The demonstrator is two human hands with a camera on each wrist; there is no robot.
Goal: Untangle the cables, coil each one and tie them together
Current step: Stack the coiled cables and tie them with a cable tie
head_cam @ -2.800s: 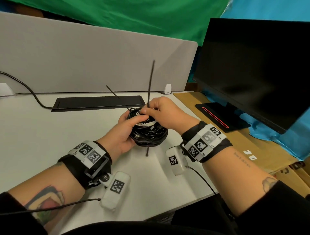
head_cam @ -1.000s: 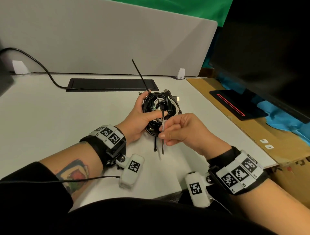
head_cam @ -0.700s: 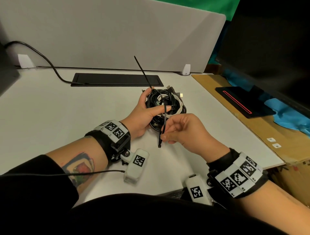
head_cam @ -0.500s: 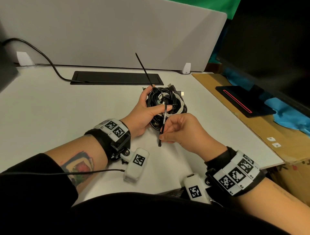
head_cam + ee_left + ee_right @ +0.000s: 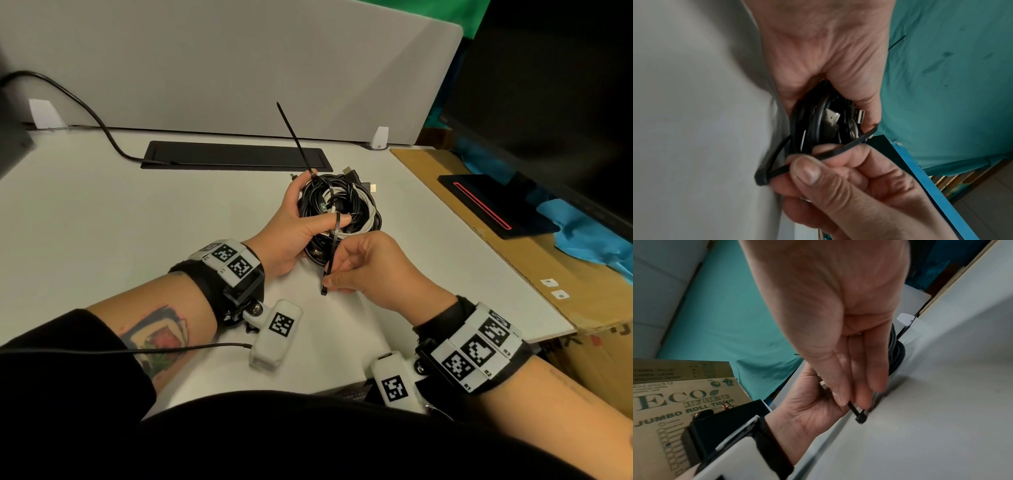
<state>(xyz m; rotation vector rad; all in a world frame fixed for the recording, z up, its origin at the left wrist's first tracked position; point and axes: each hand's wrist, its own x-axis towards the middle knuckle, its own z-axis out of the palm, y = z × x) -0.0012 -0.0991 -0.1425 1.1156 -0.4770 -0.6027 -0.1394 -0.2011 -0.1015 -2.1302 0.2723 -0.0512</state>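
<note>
Your right hand (image 5: 363, 267) pinches the head end of a black zip tie (image 5: 331, 253) between thumb and fingertips (image 5: 840, 395); the square head pokes out just below them, close above the counter (image 5: 102, 240). The tie runs up from that pinch and loops over the near side of the cable bundle (image 5: 342, 212), crossing your left thumb.

Your left hand (image 5: 294, 233) is clenched round the bundle: thumb across the top, fingers curled behind its far-left edge. The left wrist view shows plugs and black cable tucked in that palm.

The bundle sits on the counter near its middle, just in front of the black cable tray (image 5: 236, 156). Black and white cables are already coiled together, 2 plugs sticking out at the far side. A 2nd zip tie tail (image 5: 296, 140) stands up from the bundle's far-left edge, by your left fingertips. Whether that one is locked, can't tell.

Step, as I read it: untangle and coil done, tying in progress, near the end.

Next move likely needs the tail fed through the head you're pinching, then pulled snug. The tail end of this tie isn't visible, so find it first. Keep the left grip tight so the coils don't spring open.
</note>
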